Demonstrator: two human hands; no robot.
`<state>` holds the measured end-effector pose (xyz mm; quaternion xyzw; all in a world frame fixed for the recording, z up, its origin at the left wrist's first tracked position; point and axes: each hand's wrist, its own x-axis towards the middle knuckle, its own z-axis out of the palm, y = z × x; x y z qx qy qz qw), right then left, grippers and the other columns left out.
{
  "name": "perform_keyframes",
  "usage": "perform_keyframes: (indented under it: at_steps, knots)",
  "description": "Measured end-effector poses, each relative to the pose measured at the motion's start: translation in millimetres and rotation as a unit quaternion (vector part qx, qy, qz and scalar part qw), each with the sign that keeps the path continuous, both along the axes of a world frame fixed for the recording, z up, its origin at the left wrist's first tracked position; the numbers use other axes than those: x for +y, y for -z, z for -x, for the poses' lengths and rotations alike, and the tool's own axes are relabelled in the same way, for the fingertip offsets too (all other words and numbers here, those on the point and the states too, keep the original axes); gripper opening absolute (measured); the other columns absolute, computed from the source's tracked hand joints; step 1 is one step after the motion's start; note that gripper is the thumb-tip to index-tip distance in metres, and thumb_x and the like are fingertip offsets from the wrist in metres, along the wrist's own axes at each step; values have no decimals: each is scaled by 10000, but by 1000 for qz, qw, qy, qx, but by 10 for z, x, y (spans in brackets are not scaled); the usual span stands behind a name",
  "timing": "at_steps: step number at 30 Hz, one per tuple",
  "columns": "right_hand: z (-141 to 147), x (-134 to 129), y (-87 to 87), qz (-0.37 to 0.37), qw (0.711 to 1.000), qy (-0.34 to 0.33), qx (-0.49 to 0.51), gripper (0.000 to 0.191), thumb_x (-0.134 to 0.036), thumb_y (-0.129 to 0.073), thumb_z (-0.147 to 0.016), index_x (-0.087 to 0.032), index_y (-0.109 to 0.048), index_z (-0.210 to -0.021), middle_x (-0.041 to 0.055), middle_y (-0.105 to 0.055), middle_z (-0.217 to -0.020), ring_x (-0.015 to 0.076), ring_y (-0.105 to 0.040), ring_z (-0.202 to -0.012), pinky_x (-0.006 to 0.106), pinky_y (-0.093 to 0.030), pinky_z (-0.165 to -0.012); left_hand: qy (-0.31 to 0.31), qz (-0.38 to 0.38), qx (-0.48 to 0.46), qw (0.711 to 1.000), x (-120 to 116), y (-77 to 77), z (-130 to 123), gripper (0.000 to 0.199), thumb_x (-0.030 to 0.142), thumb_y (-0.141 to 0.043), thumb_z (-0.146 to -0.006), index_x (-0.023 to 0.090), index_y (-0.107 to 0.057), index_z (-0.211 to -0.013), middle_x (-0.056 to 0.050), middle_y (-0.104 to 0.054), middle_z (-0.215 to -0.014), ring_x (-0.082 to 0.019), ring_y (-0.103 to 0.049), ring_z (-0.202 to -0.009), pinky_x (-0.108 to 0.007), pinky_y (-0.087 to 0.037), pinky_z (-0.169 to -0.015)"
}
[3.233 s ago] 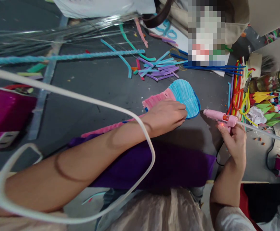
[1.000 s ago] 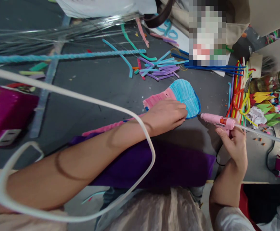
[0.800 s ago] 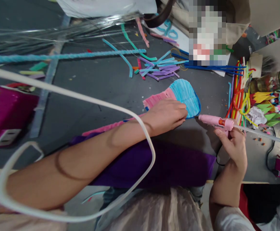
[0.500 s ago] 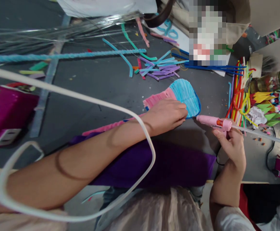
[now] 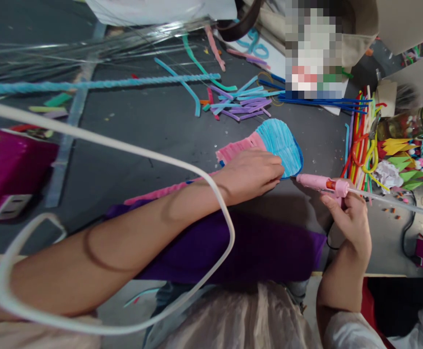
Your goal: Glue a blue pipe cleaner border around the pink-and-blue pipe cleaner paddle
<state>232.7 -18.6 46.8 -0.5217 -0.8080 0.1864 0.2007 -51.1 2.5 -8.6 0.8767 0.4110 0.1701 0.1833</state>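
Observation:
A flat craft piece (image 5: 280, 148), blue at its rounded end and pink along its other part, lies on the dark table. My left hand (image 5: 253, 172) rests over it, fingers closed at its lower edge, where a dark blue rim runs. In my right hand (image 5: 349, 213) is a pink glue gun (image 5: 317, 182), its nozzle pointing left at the rim's lower right corner. A clear glue stick (image 5: 393, 200) sticks out of the gun's back. Purple cloth (image 5: 233, 247) lies beneath my left forearm.
A white cable (image 5: 153, 155) loops across the view in front of my left arm. Cut blue and purple pipe cleaners (image 5: 246, 102) lie behind the piece. Colourful stems (image 5: 360, 140) and a glass bottle (image 5: 397, 127) are at the right, a magenta box (image 5: 15, 169) at the left.

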Motion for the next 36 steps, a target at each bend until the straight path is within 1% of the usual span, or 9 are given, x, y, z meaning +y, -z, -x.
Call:
perform_keyframes:
  at_steps: [10,16,21,24,26,29,31,33,36]
  knots:
    - [-28,10,11,-29,999,33,-7,170,-386,-692,-910,-235,-672,-837,-5,-590,-694,176,-540,-628,323,-515,-663,-3,-1,-7,1000,-1,1,2,218,219,-541,-990,181,-682,-828,-49,-700,-850,-189,-628,-834,-322,-405,-753]
    - [-77,31,26,-42,997,59,1,236,-428,-721,-890,-240,-661,-762,-2,-588,-657,193,-564,-650,347,-521,-684,-3,3,-4,1000,-1,-5,-2,226,220,-541,-997,180,-686,-829,-55,-705,-870,-199,-634,-845,-328,-400,-749]
    - [-101,65,-6,3,991,108,77,282,-451,-719,-893,-216,-684,-740,31,-696,-696,179,-607,-605,323,-505,-578,-4,-1,-5,1000,2,13,-2,209,223,-553,-993,171,-699,-853,-67,-712,-886,-212,-649,-869,-325,-405,-755]
    - [-145,119,6,53,966,179,179,291,-480,-753,-861,-208,-669,-800,2,-671,-650,154,-582,-504,290,-467,-468,-2,-8,-19,1000,6,35,5,196,211,-563,-981,171,-697,-843,-70,-712,-882,-206,-651,-860,-318,-407,-749]
    - [-190,176,42,82,941,220,243,332,-504,-796,-810,-207,-660,-869,-28,-639,-640,135,-552,-469,280,-467,-441,0,-12,-27,1000,11,46,11,185,203,-572,-968,174,-691,-829,-65,-709,-871,-199,-648,-843,-312,-404,-737]
    - [-261,274,136,117,914,250,298,396,-530,-814,-762,-213,-623,-905,-48,-608,-639,126,-546,-474,266,-475,-424,-1,-15,-23,1000,21,50,13,175,192,-580,-953,174,-682,-812,-54,-699,-841,-188,-639,-814,-306,-396,-718]
    - [-297,332,220,125,903,260,318,449,-506,-840,-712,-224,-588,-955,-34,-656,-734,125,-585,-524,263,-512,-449,0,-12,-16,1000,28,51,9,175,190,-577,-952,171,-677,-809,-49,-689,-823,-183,-632,-801,-304,-388,-704]
    - [-323,376,315,125,899,274,317,500,-494,-839,-690,-235,-552,-1006,-18,-683,-824,128,-610,-561,275,-544,-480,0,-7,-10,1000,34,60,2,172,202,-583,-955,172,-674,-813,-43,-683,-816,-182,-630,-804,-304,-380,-696]
    - [-349,404,428,86,911,311,256,484,-526,-777,-733,-242,-530,-1038,-17,-650,-799,169,-638,-618,317,-562,-526,-3,-3,-8,1000,40,94,-8,166,224,-621,-950,179,-668,-797,-36,-683,-806,-189,-634,-812,-310,-369,-690]
